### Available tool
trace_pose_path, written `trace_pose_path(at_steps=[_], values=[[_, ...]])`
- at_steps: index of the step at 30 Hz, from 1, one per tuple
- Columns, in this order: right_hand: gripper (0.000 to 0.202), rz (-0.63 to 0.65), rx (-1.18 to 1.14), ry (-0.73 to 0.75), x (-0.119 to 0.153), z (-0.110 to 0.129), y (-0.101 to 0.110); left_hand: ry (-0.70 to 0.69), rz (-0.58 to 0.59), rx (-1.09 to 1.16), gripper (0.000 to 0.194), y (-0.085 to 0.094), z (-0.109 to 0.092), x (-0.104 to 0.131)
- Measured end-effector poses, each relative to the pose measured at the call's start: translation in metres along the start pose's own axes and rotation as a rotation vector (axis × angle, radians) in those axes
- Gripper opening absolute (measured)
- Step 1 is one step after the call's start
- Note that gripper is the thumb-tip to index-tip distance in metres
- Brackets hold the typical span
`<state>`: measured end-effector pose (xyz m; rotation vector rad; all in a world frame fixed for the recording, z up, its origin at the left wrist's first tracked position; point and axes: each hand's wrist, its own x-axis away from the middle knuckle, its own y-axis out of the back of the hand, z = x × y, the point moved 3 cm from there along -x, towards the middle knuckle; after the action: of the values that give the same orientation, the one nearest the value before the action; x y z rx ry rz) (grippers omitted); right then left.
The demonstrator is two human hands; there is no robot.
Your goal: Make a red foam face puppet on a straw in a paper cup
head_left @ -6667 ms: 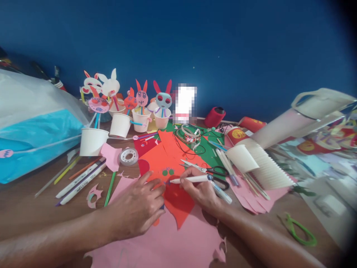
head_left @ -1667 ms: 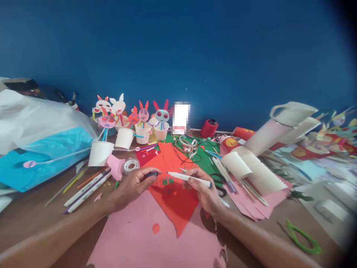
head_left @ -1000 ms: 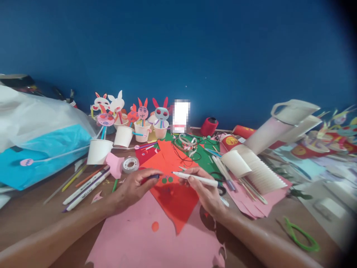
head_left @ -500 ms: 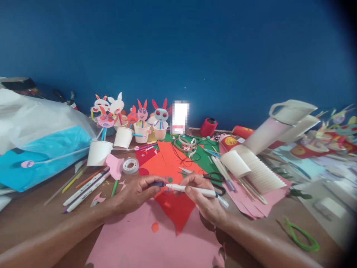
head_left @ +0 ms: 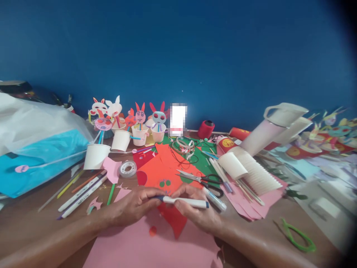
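Note:
A white marker (head_left: pixel 189 202) lies level between my two hands, above red and pink paper. My left hand (head_left: pixel 139 204) pinches its dark blue cap at the left end. The fingers of my right hand (head_left: pixel 195 210) are closed round the white barrel. Cap and barrel meet, with no gap showing between them. Just beyond the marker, green and blue marks of a drawn face (head_left: pixel 164 183) show on the orange paper (head_left: pixel 150 167). Pink paper (head_left: pixel 156 249) lies beneath my hands, with a small orange disc (head_left: pixel 153 231) on it.
Black-handled scissors (head_left: pixel 199 178) and a clear tube (head_left: pixel 216 201) lie beyond my right hand. A tape roll (head_left: pixel 128 169), two markers (head_left: pixel 83 195) and paper cups with rabbit figures (head_left: pixel 140 134) are at the left. Stacked cups (head_left: pixel 253 171) and green glasses (head_left: pixel 298 236) are at the right.
The marker's tip has gone into the cap, and my hands have come closer together and lower. The view has shifted slightly, and more of the drawn face shows.

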<state>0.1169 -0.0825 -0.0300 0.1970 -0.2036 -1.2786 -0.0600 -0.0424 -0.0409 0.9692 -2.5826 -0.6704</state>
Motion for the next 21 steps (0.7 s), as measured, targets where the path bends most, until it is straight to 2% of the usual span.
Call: trace_pose_path(at_steps=[6, 13, 16, 21], values=[[0.009, 0.028, -0.065, 0.049, 0.001, -0.016, -0.006, -0.118, 0.000, -0.121, 0.029, -0.002, -0.003, 0.003], [0.008, -0.017, 0.057, 0.118, 0.005, -0.025, -0.010, -0.213, 0.047, -0.260, 0.028, -0.005, -0.008, 0.005], [0.007, -0.027, 0.069, 0.111, 0.004, -0.024, -0.011, -0.219, 0.065, -0.276, 0.029, -0.007, -0.007, 0.005], [0.008, 0.019, -0.048, 0.061, -0.004, -0.020, -0.008, -0.171, -0.017, -0.221, 0.030, -0.006, -0.009, 0.002]])
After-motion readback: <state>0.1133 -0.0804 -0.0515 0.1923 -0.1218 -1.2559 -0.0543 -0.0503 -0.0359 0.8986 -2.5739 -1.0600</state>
